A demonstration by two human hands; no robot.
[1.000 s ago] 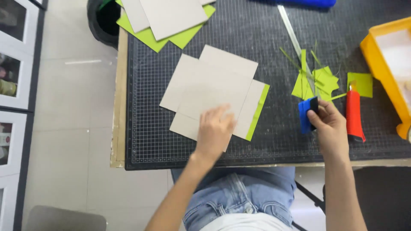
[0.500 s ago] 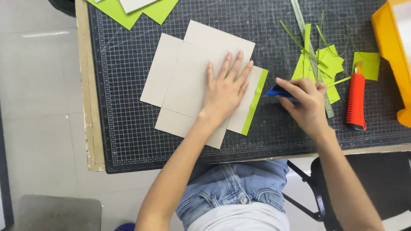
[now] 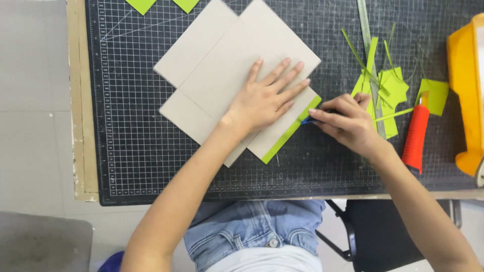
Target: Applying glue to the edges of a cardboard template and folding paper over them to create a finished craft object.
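Note:
My left hand (image 3: 264, 98) lies flat, fingers spread, on a grey cardboard piece (image 3: 222, 65) that rests on a black gridded cutting mat (image 3: 136, 146). A lime green paper strip (image 3: 290, 130) shows along the cardboard's right edge. My right hand (image 3: 345, 123) grips a small blue cutter (image 3: 308, 120), its tip at the green strip's upper end, right beside my left fingertips.
Green paper scraps (image 3: 388, 90) and a metal ruler (image 3: 368, 35) lie right of my hands. A red utility knife (image 3: 416, 136) sits beside them, and a yellow tray (image 3: 466, 95) stands at the right edge. More green paper (image 3: 141, 5) lies at the top.
The view has closed in on the cardboard. My left hand stays pressed flat on it. My right hand with the blue cutter has moved left, up to the green strip's edge.

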